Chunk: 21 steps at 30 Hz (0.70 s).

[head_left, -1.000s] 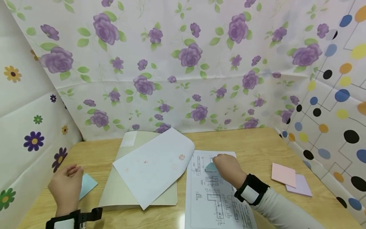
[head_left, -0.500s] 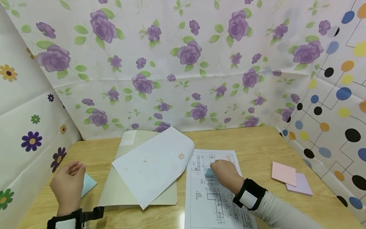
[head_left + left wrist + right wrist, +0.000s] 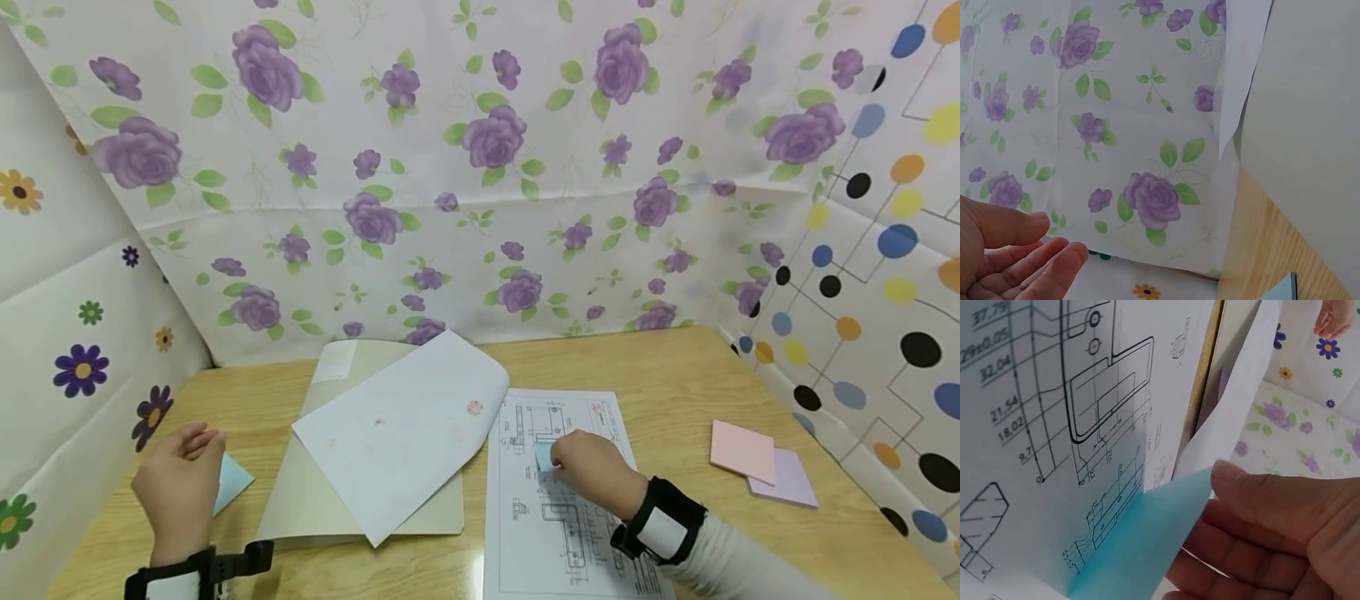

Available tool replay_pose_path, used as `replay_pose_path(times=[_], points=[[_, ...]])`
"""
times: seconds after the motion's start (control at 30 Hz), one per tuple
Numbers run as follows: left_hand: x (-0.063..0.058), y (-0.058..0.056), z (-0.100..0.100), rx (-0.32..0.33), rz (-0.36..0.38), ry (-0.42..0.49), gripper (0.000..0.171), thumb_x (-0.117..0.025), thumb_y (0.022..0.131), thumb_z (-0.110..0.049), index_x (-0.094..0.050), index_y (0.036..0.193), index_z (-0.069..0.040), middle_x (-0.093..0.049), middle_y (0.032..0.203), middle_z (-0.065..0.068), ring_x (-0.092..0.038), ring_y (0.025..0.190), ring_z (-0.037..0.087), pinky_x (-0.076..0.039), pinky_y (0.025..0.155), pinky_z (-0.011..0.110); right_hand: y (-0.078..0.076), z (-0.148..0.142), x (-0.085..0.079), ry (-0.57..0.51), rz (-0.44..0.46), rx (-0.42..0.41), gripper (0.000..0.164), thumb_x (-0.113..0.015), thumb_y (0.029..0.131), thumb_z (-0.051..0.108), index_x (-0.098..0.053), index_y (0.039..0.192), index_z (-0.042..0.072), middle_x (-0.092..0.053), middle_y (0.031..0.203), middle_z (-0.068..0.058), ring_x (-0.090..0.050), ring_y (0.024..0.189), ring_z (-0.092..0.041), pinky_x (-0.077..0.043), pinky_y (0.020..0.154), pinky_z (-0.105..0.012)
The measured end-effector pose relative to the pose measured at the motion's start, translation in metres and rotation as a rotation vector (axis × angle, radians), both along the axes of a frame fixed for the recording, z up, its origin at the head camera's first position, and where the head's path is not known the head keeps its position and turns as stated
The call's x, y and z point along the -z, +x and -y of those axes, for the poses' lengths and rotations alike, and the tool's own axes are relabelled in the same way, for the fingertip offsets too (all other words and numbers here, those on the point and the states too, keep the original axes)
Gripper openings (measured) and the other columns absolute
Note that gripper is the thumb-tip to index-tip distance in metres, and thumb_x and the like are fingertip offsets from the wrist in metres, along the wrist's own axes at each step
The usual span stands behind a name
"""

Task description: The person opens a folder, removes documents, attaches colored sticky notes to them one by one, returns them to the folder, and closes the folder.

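Observation:
My right hand (image 3: 596,473) is over a printed technical drawing (image 3: 517,542) and pinches a light blue sticky note (image 3: 543,455) by one edge. In the right wrist view the thumb and fingers hold that edge of the note (image 3: 1147,544) raised, while its far edge meets the printed lines of the sheet. My left hand (image 3: 177,492) hovers at the table's left side with loosely bent fingers and nothing in them. Just beside it lies a blue sticky note pad (image 3: 233,483), partly hidden by the hand; its corner (image 3: 1285,289) shows low in the left wrist view.
A cream folder (image 3: 300,508) lies left of the drawing, with a white sheet (image 3: 405,450) slanted across it and one corner near the drawing. Pink (image 3: 742,452) and lilac (image 3: 785,479) note pads overlap at the right. Flowered cloth (image 3: 420,167) hangs behind the table.
The right hand has moved slightly nearer to me over the drawing and turned, bringing the blue note down flatter against the paper. The left hand has stayed nearly still.

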<state>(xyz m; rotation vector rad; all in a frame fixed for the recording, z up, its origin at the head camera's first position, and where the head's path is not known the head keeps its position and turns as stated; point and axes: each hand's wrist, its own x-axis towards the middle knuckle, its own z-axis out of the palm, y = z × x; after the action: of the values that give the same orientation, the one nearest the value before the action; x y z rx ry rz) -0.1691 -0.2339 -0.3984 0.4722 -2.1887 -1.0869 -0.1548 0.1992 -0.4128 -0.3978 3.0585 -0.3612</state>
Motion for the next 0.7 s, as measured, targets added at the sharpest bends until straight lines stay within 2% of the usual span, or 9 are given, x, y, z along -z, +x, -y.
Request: replay_pose_path(times=[0.17, 0.27, 0.37, 0.53, 0.7], points=[[-0.006, 0.001, -0.005, 0.035, 0.001, -0.023, 0.027, -0.066, 0.093, 0.002, -0.067, 0.115, 0.018, -0.069, 0.107, 0.039, -0.034, 0.058, -0.033, -0.032, 0.058, -0.006, -0.007, -0.007, -0.001, -0.106, 0.067, -0.072, 0.012, -0.075, 0.089, 0.005, -0.075, 0.077, 0.003, -0.071, 0.073, -0.002, -0.053, 0.061, -0.008, -0.046, 0.057, -0.025], [-0.009, 0.002, -0.008, 0.053, -0.001, -0.053, 0.026, -0.065, 0.094, 0.002, -0.067, 0.113, 0.018, -0.069, 0.107, 0.039, -0.033, 0.058, -0.033, -0.031, 0.058, -0.006, -0.019, -0.014, 0.002, -0.156, 0.134, -0.135, 0.017, -0.069, 0.091, -0.001, -0.073, 0.074, 0.003, -0.066, 0.070, -0.001, -0.049, 0.059, -0.010, -0.040, 0.056, -0.023], [-0.010, 0.002, -0.011, 0.069, 0.013, -0.061, 0.026, -0.065, 0.094, 0.001, -0.067, 0.114, 0.018, -0.070, 0.106, 0.038, -0.033, 0.058, -0.032, -0.031, 0.057, -0.006, -0.033, -0.021, 0.008, -0.164, 0.196, -0.155, 0.018, -0.066, 0.092, -0.003, -0.072, 0.076, 0.002, -0.064, 0.072, -0.002, -0.050, 0.062, -0.012, -0.041, 0.059, -0.024], [-0.008, 0.005, -0.013, 0.099, 0.019, -0.074, 0.025, -0.065, 0.093, 0.003, -0.068, 0.113, 0.018, -0.071, 0.104, 0.037, -0.035, 0.059, -0.032, -0.033, 0.056, -0.005, -0.044, -0.026, 0.019, -0.124, 0.228, -0.091, 0.017, -0.065, 0.092, -0.004, -0.070, 0.076, 0.001, -0.062, 0.075, -0.004, -0.051, 0.068, -0.015, -0.043, 0.064, -0.029], [-0.010, 0.006, -0.020, 0.144, 0.036, -0.079, 0.025, -0.068, 0.093, 0.002, -0.069, 0.113, 0.016, -0.071, 0.103, 0.036, -0.036, 0.061, -0.029, -0.035, 0.055, -0.003, -0.051, -0.030, 0.022, -0.131, 0.297, 0.000, 0.025, -0.061, 0.092, -0.004, -0.063, 0.068, 0.004, -0.054, 0.064, -0.001, -0.047, 0.059, -0.014, -0.037, 0.056, -0.023]])
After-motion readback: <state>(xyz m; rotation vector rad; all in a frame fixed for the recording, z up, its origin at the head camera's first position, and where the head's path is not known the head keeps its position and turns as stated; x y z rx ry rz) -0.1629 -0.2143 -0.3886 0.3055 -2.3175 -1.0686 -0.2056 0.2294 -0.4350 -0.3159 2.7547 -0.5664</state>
